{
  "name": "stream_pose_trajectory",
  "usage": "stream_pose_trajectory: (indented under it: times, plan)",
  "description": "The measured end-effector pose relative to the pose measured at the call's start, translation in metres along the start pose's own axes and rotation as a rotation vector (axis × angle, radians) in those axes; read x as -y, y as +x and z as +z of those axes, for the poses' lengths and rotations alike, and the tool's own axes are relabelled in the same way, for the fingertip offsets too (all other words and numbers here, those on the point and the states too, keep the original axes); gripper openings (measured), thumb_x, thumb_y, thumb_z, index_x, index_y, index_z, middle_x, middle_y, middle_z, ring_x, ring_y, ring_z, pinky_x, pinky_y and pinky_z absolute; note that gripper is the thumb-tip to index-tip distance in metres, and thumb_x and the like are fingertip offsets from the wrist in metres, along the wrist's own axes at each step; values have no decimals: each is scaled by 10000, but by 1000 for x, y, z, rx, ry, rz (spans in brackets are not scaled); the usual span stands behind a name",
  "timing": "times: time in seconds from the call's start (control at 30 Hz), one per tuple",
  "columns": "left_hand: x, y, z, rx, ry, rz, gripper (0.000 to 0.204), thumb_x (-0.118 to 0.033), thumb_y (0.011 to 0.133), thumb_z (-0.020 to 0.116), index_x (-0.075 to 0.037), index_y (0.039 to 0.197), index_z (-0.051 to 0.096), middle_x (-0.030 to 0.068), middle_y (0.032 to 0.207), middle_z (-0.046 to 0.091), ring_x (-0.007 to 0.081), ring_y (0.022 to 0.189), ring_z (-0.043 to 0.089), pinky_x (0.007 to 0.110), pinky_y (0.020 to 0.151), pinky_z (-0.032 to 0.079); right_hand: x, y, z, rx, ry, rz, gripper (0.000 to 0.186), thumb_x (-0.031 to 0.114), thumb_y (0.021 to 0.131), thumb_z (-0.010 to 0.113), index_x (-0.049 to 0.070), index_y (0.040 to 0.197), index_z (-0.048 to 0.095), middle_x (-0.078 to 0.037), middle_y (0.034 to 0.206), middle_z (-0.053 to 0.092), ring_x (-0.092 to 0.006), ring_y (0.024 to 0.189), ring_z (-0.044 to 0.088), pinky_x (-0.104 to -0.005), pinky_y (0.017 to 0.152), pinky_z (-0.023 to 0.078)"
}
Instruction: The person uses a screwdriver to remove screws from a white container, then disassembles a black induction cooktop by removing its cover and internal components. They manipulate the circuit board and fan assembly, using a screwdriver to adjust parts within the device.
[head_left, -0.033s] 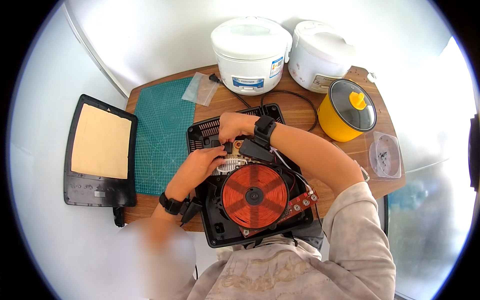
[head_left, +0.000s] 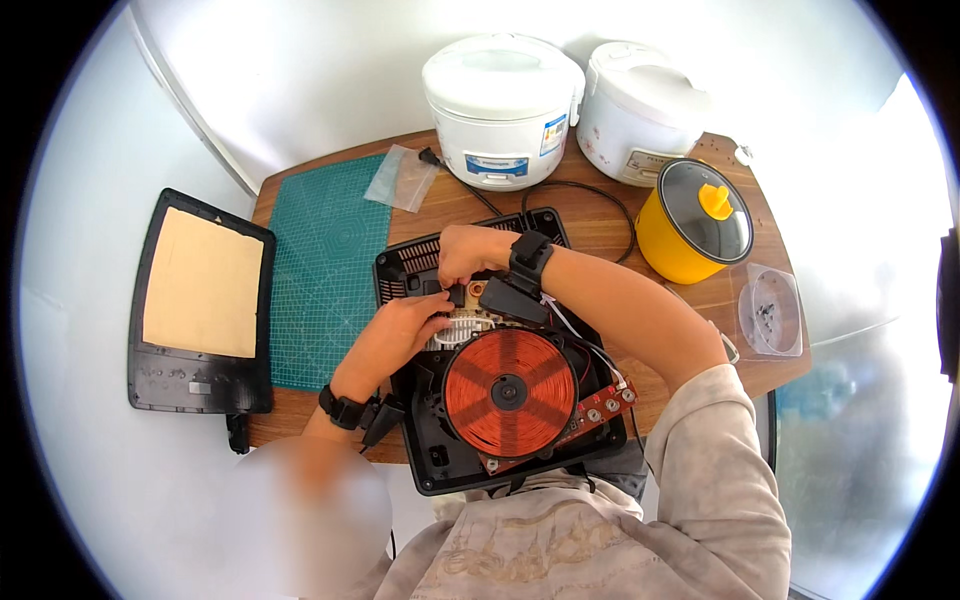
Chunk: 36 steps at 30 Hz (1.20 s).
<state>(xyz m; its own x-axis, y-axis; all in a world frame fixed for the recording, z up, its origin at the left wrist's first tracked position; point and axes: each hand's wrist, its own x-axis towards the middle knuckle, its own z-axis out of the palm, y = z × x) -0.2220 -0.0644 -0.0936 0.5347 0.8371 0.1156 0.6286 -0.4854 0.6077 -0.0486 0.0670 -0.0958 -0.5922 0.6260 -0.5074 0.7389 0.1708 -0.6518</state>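
Observation:
An opened induction cooker's black base (head_left: 425,390) lies tilted in front of me. Its round copper coil (head_left: 480,400) covers the middle, and a red button board (head_left: 600,405) runs along the near right side. At the far left corner of the circuit board (head_left: 478,312), my left hand (head_left: 400,328) has its fingertips pressed together by a dark block-shaped component. My right hand (head_left: 468,252) is curled, its fingers pointing down at the same spot from the far side. Whatever either hand pinches is hidden by the fingers.
On the left, the cooker's detached top cover (head_left: 200,280) lies inner side up, beside a green cutting mat (head_left: 330,260) and a plastic bag (head_left: 402,180). Two white rice cookers (head_left: 500,110) stand behind. At right are a yellow pot (head_left: 680,235) and a clear box (head_left: 770,310) of small dark parts.

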Motion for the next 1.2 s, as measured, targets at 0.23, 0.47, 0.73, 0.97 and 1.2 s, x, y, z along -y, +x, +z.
stream_pose_trajectory:
  times: [0.23,0.47,0.73,0.97,1.2]
  plan:
    - [3,1,4,-57,27,103,236,-111,936,699,2,1136,646,189,1033,735,392,906,707,440,765,573,-3,4,3,-15,-6,-31,271,222,766,780,-40,830,750,-125,865,761,-221,721,725,-338,622,582]
    - [5,1,4,-48,39,95,230,-113,939,693,4,1132,648,188,1030,735,388,919,705,439,777,573,2,1,2,2,-46,-9,271,227,787,774,-36,837,737,-124,853,753,-226,693,704,-341,594,553]
    - [1,1,3,-40,51,72,242,-123,940,693,1,1145,660,179,1072,738,378,944,708,430,803,577,-11,8,1,13,-30,-36,267,209,788,818,-31,882,750,-136,860,762,-232,705,723,-354,539,524]
    - [3,0,3,-32,52,61,249,-119,940,691,3,1154,653,181,1068,738,379,937,709,433,795,577,-2,2,2,-33,-70,10,167,151,742,784,8,826,792,-92,750,738,-182,656,687,-325,552,508]
    - [2,0,4,-38,53,81,252,-112,944,686,5,1162,638,181,1050,738,381,925,709,438,785,576,-11,-4,5,-94,51,-96,138,104,752,781,6,847,806,-97,832,781,-179,701,734,-317,651,592]
